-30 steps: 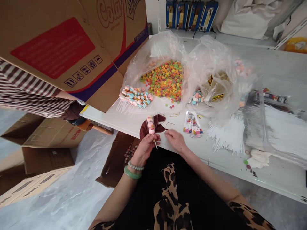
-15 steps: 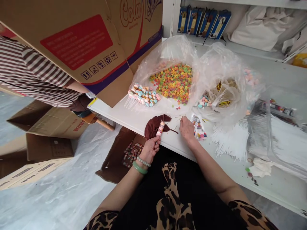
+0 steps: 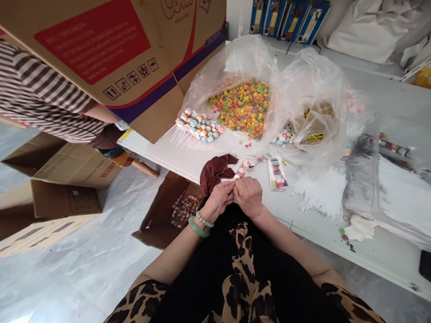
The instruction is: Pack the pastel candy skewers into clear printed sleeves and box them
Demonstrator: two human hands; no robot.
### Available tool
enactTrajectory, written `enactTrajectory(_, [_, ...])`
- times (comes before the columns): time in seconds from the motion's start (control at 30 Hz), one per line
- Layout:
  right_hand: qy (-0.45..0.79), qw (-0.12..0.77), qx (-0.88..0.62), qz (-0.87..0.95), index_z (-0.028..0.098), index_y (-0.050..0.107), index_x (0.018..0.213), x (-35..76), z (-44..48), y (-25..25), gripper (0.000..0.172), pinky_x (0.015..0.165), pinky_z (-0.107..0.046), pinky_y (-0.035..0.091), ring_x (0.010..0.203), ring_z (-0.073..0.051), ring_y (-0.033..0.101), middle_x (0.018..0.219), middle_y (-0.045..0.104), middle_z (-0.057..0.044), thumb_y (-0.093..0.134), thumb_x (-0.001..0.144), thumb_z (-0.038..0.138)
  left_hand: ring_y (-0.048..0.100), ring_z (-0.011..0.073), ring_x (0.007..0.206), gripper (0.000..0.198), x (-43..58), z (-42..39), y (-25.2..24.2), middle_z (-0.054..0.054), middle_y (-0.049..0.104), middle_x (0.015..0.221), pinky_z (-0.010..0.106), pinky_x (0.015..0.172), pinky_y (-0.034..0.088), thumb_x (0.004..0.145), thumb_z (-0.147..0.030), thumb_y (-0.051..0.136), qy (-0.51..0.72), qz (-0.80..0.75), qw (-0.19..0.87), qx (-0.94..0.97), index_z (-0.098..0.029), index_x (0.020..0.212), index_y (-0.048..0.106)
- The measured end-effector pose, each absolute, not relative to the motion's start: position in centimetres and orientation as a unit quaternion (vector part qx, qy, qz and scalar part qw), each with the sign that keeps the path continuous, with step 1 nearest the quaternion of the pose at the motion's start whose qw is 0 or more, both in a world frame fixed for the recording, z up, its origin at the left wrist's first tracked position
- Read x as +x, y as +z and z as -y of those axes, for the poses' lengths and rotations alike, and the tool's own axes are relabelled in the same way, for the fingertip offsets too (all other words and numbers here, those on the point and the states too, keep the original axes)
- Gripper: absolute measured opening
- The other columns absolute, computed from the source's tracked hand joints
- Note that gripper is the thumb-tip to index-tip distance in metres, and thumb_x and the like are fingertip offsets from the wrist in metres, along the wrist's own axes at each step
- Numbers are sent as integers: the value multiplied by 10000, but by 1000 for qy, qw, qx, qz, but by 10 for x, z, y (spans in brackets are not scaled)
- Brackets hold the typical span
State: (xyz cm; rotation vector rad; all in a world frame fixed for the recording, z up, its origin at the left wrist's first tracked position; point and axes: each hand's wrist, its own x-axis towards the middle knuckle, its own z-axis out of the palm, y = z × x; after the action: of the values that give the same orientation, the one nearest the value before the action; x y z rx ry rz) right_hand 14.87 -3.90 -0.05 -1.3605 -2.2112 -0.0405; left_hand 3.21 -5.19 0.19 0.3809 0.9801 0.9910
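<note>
My left hand [image 3: 218, 200], with a jade bangle and a beaded bracelet at the wrist, meets my right hand [image 3: 248, 196] at the table's front edge. Both hands pinch the lower end of a candy stick in a clear wrapper [image 3: 243, 169], and the fingers hide that end. A dark red cloth [image 3: 215, 172] lies just beyond my left hand. Near my right hand is a stack of printed candy cards [image 3: 277, 174]. Thin wire ties lie scattered on the table.
A plastic bag of coloured candy rings [image 3: 242, 105] and rows of candy sticks [image 3: 198, 128] lie ahead. White sticks [image 3: 319, 193] lie to the right. A person in a striped sleeve [image 3: 43, 89] stands left, below a large cardboard box [image 3: 101, 49]. Candy sits in a cardboard box [image 3: 183, 208] on the floor.
My hands have come together at the table's edge, with the wrapped candy stick now pinched between them. The view has shifted slightly.
</note>
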Motion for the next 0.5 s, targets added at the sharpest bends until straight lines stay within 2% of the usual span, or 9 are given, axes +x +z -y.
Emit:
enactTrajectory(0.17, [61,291,-500,814,193,631,767,155,43,-5,217,694,-317,370,715,-187,532,712,616,-53,458,898,183,257,-4,360,405,27,57,4,-78,417,503,165,378,126,643,-419,798,473,-434,750,158,-149,692,499])
enactTrajectory(0.3, [259,349,-487,758,203,664,890,148,43,-15,190,791,-329,451,833,-192,605,878,683,-57,495,894,292,251,6,336,309,27,58,1,-62,458,523,181,363,98,741,-374,700,495,-470,722,114,-167,701,475])
enactTrajectory(0.37, [372,387,-527,659,212,646,887,143,41,-17,156,741,-323,482,762,-177,617,821,682,-25,602,823,347,241,14,330,272,26,58,-4,-76,433,503,185,360,97,774,-353,657,501,-484,711,94,-180,702,460])
enactTrajectory(0.43, [475,409,-553,549,213,611,848,143,38,-14,237,624,-287,481,635,-152,597,691,645,17,723,702,362,241,18,336,273,23,58,-9,-83,409,487,183,361,102,785,-363,646,492,-487,716,90,-181,691,465])
enactTrajectory(0.5, [575,374,-537,491,211,599,833,148,34,-7,337,524,-247,444,548,-131,570,622,614,34,798,594,339,240,18,346,301,17,60,-12,-80,406,484,180,363,108,767,-390,670,454,-449,761,112,-172,667,487])
